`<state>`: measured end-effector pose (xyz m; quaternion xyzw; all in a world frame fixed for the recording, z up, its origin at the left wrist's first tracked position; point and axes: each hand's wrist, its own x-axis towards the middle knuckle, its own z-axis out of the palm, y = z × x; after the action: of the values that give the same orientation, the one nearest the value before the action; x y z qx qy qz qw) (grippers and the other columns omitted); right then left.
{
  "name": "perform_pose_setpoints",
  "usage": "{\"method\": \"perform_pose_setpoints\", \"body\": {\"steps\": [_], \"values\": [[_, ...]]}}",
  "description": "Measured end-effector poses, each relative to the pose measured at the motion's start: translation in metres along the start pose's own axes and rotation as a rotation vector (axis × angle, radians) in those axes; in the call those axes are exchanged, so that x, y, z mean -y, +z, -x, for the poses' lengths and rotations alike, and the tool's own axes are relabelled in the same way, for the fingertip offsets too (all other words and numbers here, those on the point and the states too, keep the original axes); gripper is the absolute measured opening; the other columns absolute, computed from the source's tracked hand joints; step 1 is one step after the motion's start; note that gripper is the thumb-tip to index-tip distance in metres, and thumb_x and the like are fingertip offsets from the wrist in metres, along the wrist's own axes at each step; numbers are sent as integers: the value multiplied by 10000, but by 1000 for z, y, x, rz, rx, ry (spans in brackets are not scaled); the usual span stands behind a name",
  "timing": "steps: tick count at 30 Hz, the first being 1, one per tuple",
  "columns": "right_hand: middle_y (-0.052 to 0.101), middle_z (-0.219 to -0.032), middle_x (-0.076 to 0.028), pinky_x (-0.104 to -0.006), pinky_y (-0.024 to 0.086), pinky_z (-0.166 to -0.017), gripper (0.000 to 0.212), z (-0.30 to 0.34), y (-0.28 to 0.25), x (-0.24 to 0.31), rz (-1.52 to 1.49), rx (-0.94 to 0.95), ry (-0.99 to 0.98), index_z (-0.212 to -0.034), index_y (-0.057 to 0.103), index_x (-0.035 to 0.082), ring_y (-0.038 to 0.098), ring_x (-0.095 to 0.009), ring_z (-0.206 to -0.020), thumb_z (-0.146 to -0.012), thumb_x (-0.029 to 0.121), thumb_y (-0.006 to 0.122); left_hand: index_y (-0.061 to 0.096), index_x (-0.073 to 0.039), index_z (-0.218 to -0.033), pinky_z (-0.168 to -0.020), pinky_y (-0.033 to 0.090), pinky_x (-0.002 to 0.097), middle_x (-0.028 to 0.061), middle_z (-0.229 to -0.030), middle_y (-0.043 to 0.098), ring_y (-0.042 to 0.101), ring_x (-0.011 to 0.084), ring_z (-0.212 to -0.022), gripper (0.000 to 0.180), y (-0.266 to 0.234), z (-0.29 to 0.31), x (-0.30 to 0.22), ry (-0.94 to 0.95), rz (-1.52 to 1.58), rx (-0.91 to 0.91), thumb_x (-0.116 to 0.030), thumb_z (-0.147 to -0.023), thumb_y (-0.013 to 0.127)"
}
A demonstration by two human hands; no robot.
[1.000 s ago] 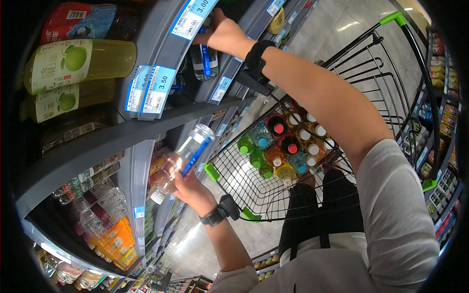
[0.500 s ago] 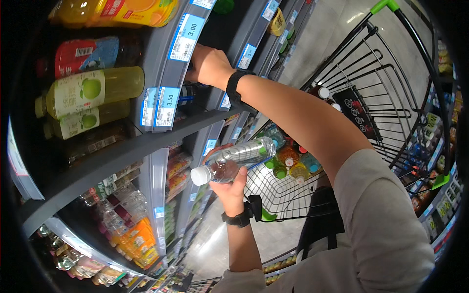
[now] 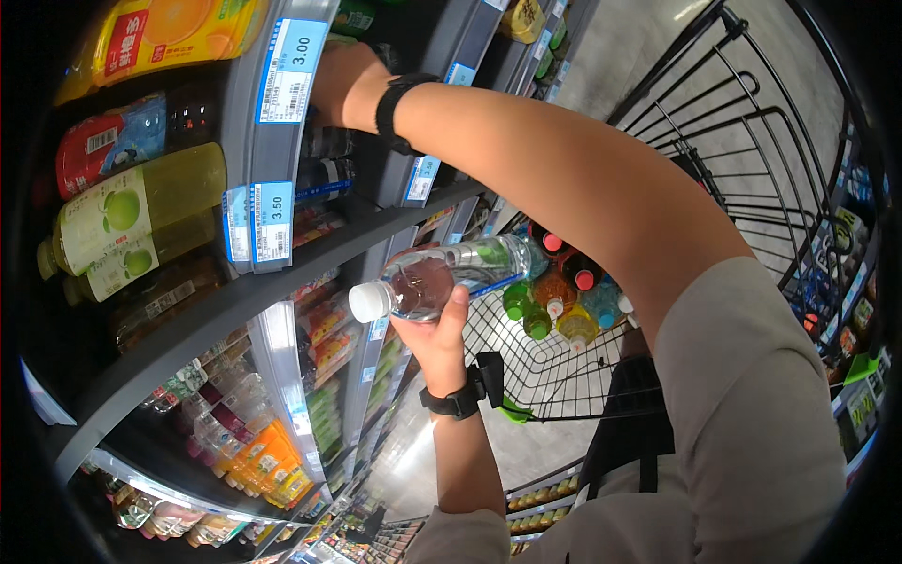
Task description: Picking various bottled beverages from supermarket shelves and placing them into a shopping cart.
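A clear plastic bottle with a white cap lies sideways in my left hand. The thumb presses on its near side, and the cap points left. My right hand reaches into a shelf compartment at the upper middle, behind the price-tag strip. The shelf edge and dark interior hide its fingers, so what it touches is not visible. Below that hand are dark bottles lying in the compartment. A green bottle shows just above it.
The black wire shopping cart stands at right, with several drink bottles inside, below my right arm. Shelves at left hold a yellow-green juice bottle, an orange drink bottle and packs of orange drinks. A dark shelf edge runs below.
My right hand has moved up and left, deeper behind the price-tag strip. The left hand still holds the clear bottle, now slightly further left. The shelves have shifted left in view.
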<state>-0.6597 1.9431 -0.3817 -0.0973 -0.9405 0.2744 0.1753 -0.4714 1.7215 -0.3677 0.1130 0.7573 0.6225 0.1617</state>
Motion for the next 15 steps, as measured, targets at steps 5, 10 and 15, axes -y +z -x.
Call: {"method": "perform_pose_setpoints", "body": {"steps": [5, 10, 15], "values": [[728, -996, -89, -443, 570, -714, 312, 11, 0, -6, -25, -39, -91, -1002, 773, 147, 686, -298, -967, -805, 383, 713, 467, -3, -1309, -1065, 453, 432, 142, -1228, 594, 607, 268, -1146, 618, 10, 0, 8, 8, -30, 86, -117, -785, 772], [729, -957, -116, -431, 569, -734, 381, 6, -6, -12, -93, 106, -116, -992, 765, 98, 696, -318, -893, -775, 410, 739, 470, 5, -1297, -1058, 451, 419, 141, -1229, 592, 608, 262, -1142, 618, 13, 5, 6, -34, -4, 51, -114, -767, 765], [729, -961, -123, -443, 564, -749, 427, 2, -2, -16, -130, 65, -209, -992, 762, 95, 693, -323, -895, -746, 444, 754, 473, -5, -1294, -1045, 463, 411, 130, -1223, 593, 606, 253, -1145, 609, 15, 3, 10, -71, 14, 52, -116, -773, 768]]}}
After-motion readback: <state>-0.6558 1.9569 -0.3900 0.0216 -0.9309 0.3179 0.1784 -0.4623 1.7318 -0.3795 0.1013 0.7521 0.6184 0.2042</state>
